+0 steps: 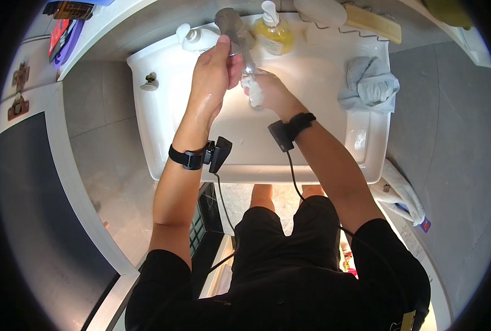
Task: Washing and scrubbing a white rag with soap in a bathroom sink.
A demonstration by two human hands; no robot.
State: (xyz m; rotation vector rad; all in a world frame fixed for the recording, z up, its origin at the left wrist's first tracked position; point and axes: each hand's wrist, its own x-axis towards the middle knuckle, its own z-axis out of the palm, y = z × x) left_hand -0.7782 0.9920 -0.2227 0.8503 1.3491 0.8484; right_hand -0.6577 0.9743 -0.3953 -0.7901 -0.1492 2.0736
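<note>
Over a white ceramic washbasin (245,142), my left hand (212,74) is at the chrome faucet (228,22), thumb on one side of the metal and fingers on the other. My right hand (272,93) is just under the spout's tip and holds a soft white wad (253,92). Whether the wad is cloth, tissue or foam is unclear. Its fingers are partly hidden by the wad and the spout. The skin of my left wrist looks wet. Behind the faucet stand a white pump bottle (202,40) and a pump bottle of yellow liquid (273,37).
A crumpled grey-blue cloth (369,85) lies on the basin's right rim. A small drain stopper (149,82) sits at the left. Wire holders carry a yellowish bar (371,22) at the back. An open cabinet door (51,198) stands at left; a towel (400,192) hangs at right.
</note>
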